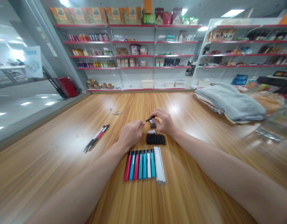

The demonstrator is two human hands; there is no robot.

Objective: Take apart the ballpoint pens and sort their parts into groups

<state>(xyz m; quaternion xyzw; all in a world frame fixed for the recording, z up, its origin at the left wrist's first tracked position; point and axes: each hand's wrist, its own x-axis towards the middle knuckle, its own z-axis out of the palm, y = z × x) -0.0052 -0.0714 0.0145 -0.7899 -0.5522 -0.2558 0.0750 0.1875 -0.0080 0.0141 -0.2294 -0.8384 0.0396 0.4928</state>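
My right hand [164, 122] pinches a slim black pen part [149, 119] in its fingertips, and my left hand [131, 133] meets the part's lower tip with its fingers. Under the hands lies a small pile of dark pen pieces [153, 125]. Closer to me, a row of black pen parts [155, 139] lies side by side on the wooden table [52, 161]. Below them are pink and teal pen barrels [140, 165] and a bundle of white refills [160, 165]. Two assembled pens [96, 137] lie left of my left hand.
A folded grey striped cloth [229, 104] lies at the table's right, with a glass object [276, 121] near the right edge. Small metal bits [110, 109] lie beyond my hands. Red-edged store shelves [131, 56] stand behind the table.
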